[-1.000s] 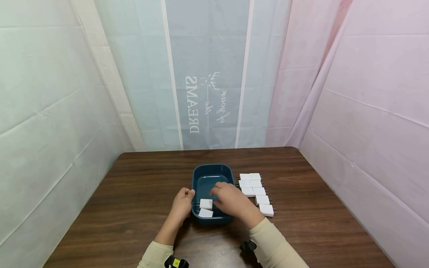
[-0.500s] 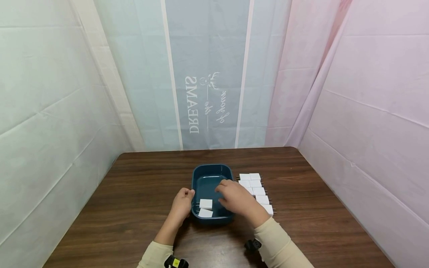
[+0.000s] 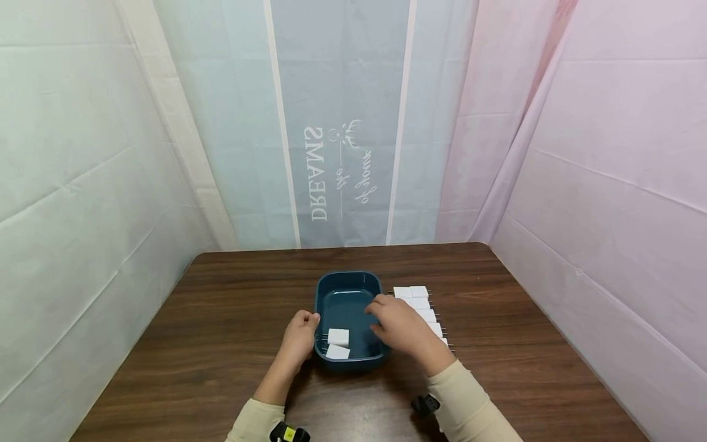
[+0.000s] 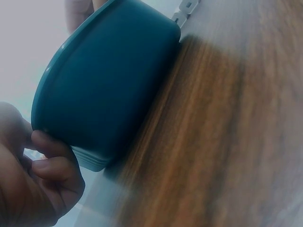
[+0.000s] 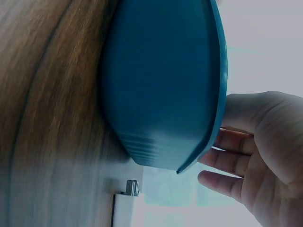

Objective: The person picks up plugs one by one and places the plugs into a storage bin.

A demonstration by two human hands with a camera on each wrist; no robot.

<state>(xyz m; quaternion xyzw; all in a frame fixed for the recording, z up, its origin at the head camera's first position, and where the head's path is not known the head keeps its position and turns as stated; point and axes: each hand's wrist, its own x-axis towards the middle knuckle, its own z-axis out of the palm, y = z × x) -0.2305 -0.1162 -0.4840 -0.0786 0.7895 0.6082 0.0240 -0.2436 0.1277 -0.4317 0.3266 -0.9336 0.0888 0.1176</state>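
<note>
My left hand (image 3: 300, 336) pinches the left rim of a dark teal rectangular tub (image 3: 345, 302), thumb and curled fingers at its edge. The left wrist view shows the curled left hand (image 4: 42, 175) against the tub's outer wall (image 4: 109, 80). Inside the tub's near left part lie two white plug chargers, one charger (image 3: 338, 337) just beyond the other charger (image 3: 337, 352), prongs pointing left. My right hand (image 3: 402, 325) hovers across the right rim, fingers loosely bent over the inside. In the right wrist view, that hand (image 5: 265, 156) holds nothing visible, its fingers partly behind the rim.
Right of the tub, white chargers (image 3: 419, 303) stand in tight rows on the brown wooden table (image 3: 243, 307), partly hidden by my right hand. Some prongs stick out to the right. Fabric sheets (image 3: 342, 92) enclose the table's back and sides.
My right hand has drawn back to the right, from beside the chargers in the tub to over its right rim. My left hand and the tub stay nearly in place.
</note>
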